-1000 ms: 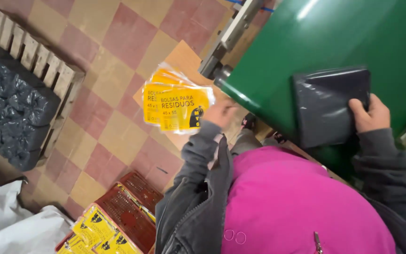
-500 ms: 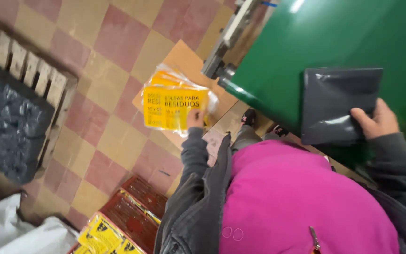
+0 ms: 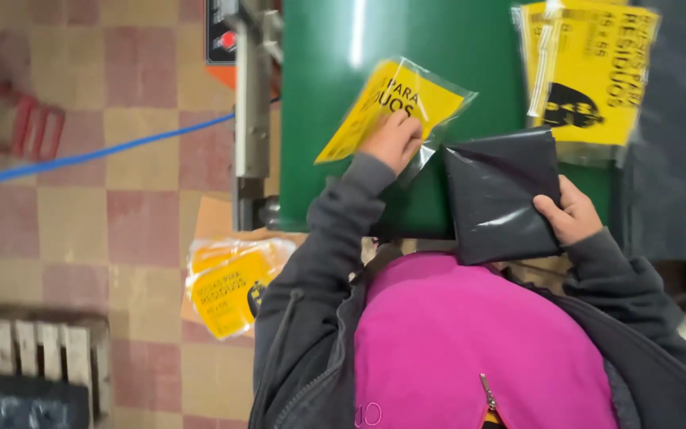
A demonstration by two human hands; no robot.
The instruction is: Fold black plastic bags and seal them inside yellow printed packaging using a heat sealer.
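The left hand (image 3: 391, 141) has its grip pinched on a yellow plastic sleeve (image 3: 391, 107) against the green counter (image 3: 335, 95). Just beside it, the right hand (image 3: 569, 213) clamps a folded black bag bundle (image 3: 498, 195); more yellow packets (image 3: 589, 71) lie just above that grip.

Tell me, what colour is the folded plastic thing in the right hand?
The folded plastic bag is black and a bit shiny, seen in the head view.

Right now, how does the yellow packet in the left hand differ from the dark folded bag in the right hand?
The yellow packet is bright, printed and in clear film; the dark folded bag is plain grey-black. The left hand holds the packet tilted; the right hand holds the bag squarer. The bag looks larger. Both are flat and glossy.
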